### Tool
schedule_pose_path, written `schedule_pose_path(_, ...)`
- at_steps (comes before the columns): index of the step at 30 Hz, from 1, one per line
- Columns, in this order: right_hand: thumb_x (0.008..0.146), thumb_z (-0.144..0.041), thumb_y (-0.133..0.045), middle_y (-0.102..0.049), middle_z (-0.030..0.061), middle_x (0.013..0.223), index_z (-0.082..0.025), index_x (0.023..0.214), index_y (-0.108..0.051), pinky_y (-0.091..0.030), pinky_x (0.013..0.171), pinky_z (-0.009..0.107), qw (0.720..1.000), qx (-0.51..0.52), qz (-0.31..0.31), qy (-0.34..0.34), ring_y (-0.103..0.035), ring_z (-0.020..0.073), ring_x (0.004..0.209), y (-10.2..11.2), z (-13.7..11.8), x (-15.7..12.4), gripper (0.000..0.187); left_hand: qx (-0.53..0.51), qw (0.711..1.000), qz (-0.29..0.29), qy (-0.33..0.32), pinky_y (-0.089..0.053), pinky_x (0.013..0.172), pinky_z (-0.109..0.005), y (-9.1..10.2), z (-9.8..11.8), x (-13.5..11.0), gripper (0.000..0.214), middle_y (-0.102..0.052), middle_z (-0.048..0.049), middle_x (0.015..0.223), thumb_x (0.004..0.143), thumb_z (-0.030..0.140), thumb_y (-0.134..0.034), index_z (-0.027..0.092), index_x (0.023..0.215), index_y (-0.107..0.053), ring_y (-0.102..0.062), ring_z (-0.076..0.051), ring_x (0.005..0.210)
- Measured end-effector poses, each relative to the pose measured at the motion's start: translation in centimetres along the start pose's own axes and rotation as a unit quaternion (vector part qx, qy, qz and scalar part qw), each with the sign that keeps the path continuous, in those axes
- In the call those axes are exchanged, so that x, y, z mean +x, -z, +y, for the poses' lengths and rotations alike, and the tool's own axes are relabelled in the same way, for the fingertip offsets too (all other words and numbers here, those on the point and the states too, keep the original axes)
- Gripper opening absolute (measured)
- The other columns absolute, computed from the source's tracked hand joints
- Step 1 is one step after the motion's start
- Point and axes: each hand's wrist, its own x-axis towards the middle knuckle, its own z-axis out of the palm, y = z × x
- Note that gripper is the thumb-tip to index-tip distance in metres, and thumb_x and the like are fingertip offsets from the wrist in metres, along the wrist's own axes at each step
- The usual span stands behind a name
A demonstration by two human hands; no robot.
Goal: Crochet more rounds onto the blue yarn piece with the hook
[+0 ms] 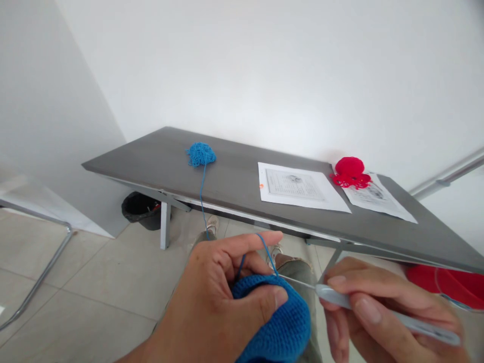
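My left hand point(230, 287) grips a round piece of blue crochet work point(282, 322) near its upper edge, thumb on the front. Blue yarn point(269, 250) loops over its outstretched index finger and runs down to the edge of the piece. In my right hand point(381, 307) is a crochet hook point(342, 296) with a pale grey handle, held like a pen between thumb and fingers. Its thin metal shaft reaches left to the work's top edge, where the tip is hard to make out. A strand leads from behind my left hand up to a loose blue yarn heap point(201, 154) on the table.
The grey table point(234, 159) stands against a white wall. On it lie a printed sheet point(302, 186) and a second sheet point(393, 201) under red yarn point(350, 166). A black bin point(141, 210) sits below at left, a red thing point(446, 285) at right, a metal chair frame point(45, 275) far left.
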Motion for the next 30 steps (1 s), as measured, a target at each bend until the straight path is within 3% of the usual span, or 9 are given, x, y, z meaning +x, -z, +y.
schedule_pose_path(4, 0.096, -0.035, -0.077, -0.079, 0.0031, 0.076, -0.027, 0.101, -0.085, -0.056, 0.036, 0.016, 0.979, 0.154, 0.055, -0.123, -0.07, 0.0125, 0.043, -1.6, 1.5, -0.4, 0.013, -0.095, 0.994, -0.004, 0.048, -0.048, 0.052, -0.016, -0.2, -0.5, 0.3, 0.049, -0.068, 0.0051, 0.066, 0.068, 0.018, -0.09, 0.021, 0.117, -0.084, -0.058, -0.009, 0.057)
schedule_pose_path(7, 0.094, -0.035, -0.079, -0.079, 0.0047, 0.07, -0.026, 0.1, -0.086, -0.055, 0.036, 0.015, 0.97, 0.168, 0.081, -0.153, -0.07, 0.0129, 0.043, -2.1, 1.5, -0.5, 0.013, -0.115, 0.991, 0.03, 0.057, -0.046, 0.051, -0.015, -0.6, -0.5, 0.5, 0.047, -0.068, 0.0051, 0.065, 0.067, 0.017, -0.089, 0.018, 0.114, -0.085, -0.056, -0.008, 0.056)
schedule_pose_path(12, 0.097, -0.032, -0.076, -0.069, -0.0013, 0.047, -0.029, 0.111, -0.086, -0.053, 0.034, 0.014, 0.987, 0.074, 0.093, -0.103, -0.062, 0.0122, 0.03, -2.5, 1.1, -0.8, 0.017, -0.111, 0.989, 0.086, 0.039, -0.042, 0.049, -0.014, -1.4, -0.3, 0.8, 0.048, -0.066, 0.0056, 0.065, 0.066, 0.012, -0.086, 0.015, 0.114, -0.084, -0.053, -0.006, 0.055)
schedule_pose_path(15, 0.094, -0.031, -0.08, -0.082, 0.0045, 0.075, -0.029, 0.109, -0.087, -0.049, 0.026, 0.016, 0.99, 0.001, 0.127, -0.064, -0.061, 0.0114, 0.029, -3.2, 1.4, -1.0, 0.017, -0.091, 0.992, 0.081, 0.028, -0.042, 0.051, -0.015, -1.9, -0.4, 1.1, 0.049, -0.065, 0.0057, 0.065, 0.069, 0.012, -0.084, 0.015, 0.118, -0.083, -0.053, -0.007, 0.056)
schedule_pose_path(18, 0.091, -0.03, -0.083, -0.083, 0.0085, 0.105, -0.028, 0.103, -0.088, -0.048, 0.026, 0.016, 0.978, -0.069, 0.196, -0.036, -0.062, 0.0081, 0.033, -3.8, 2.1, -0.8, 0.014, -0.095, 0.992, 0.078, 0.037, -0.043, 0.051, -0.016, -2.4, -0.6, 1.4, 0.055, -0.063, 0.0063, 0.064, 0.069, 0.012, -0.084, 0.013, 0.123, -0.081, -0.053, -0.007, 0.055)
schedule_pose_path(23, 0.089, -0.018, -0.082, -0.08, 0.0031, 0.098, -0.03, 0.102, -0.087, -0.049, 0.029, 0.018, 0.975, -0.11, 0.191, 0.039, -0.063, 0.008, 0.036, -4.3, 3.6, -0.5, 0.019, -0.179, 0.977, 0.1, 0.055, -0.038, 0.05, -0.017, -3.1, -1.3, 1.9, 0.058, -0.066, 0.0026, 0.066, 0.07, 0.018, -0.086, 0.01, 0.127, -0.08, -0.049, -0.007, 0.055)
schedule_pose_path(27, 0.09, -0.027, -0.084, -0.077, 0.0008, 0.098, -0.029, 0.095, -0.086, -0.043, 0.03, 0.018, 0.952, -0.115, 0.283, 0.0, -0.059, 0.0044, 0.038, -4.9, 4.3, -0.5, 0.006, -0.252, 0.96, 0.095, 0.075, -0.041, 0.053, -0.018, -3.3, -2.3, 2.4, 0.056, -0.068, -0.0007, 0.069, 0.072, 0.022, -0.088, 0.013, 0.127, -0.082, -0.051, -0.008, 0.057)
schedule_pose_path(30, 0.09, -0.026, -0.083, -0.078, 0.0016, 0.099, -0.027, 0.095, -0.085, -0.043, 0.031, 0.019, 0.95, -0.112, 0.293, -0.012, -0.058, 0.005, 0.04, -5.1, 4.9, -0.3, 0.006, -0.289, 0.947, 0.091, 0.105, -0.044, 0.055, -0.019, -3.4, -2.9, 3.0, 0.056, -0.067, -0.0008, 0.069, 0.075, 0.023, -0.088, 0.017, 0.13, -0.081, -0.052, -0.008, 0.057)
